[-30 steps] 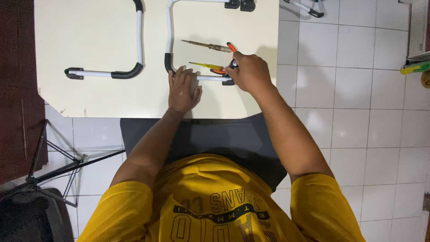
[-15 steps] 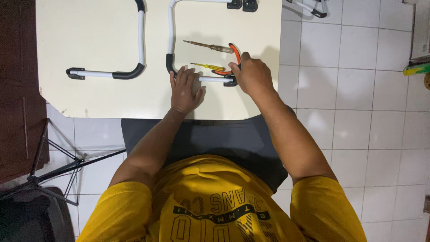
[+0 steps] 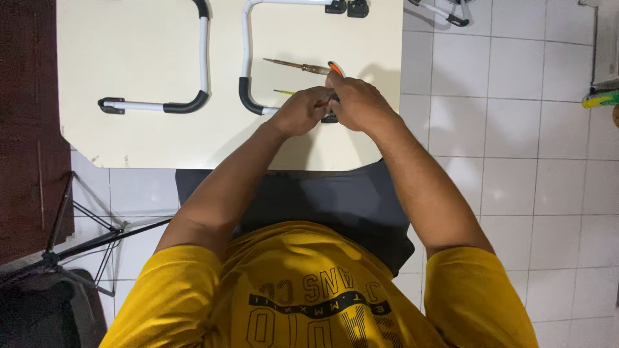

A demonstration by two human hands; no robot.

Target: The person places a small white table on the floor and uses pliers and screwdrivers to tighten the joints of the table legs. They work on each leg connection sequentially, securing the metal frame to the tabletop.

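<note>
Both hands [image 3: 335, 106] meet over the white tube bracket [image 3: 245, 58].

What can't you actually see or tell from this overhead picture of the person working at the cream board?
Head view only:
- What the left hand and right hand hold between them: their own fingers cover it.
- The yellow tool: only its tip shows, the rest lies under the left hand.
- The screwdriver: its handle end is hidden behind the right hand.
- The right bent tube: its lower end vanishes under the hands.
- The green and yellow object: cut off by the right edge.
</note>
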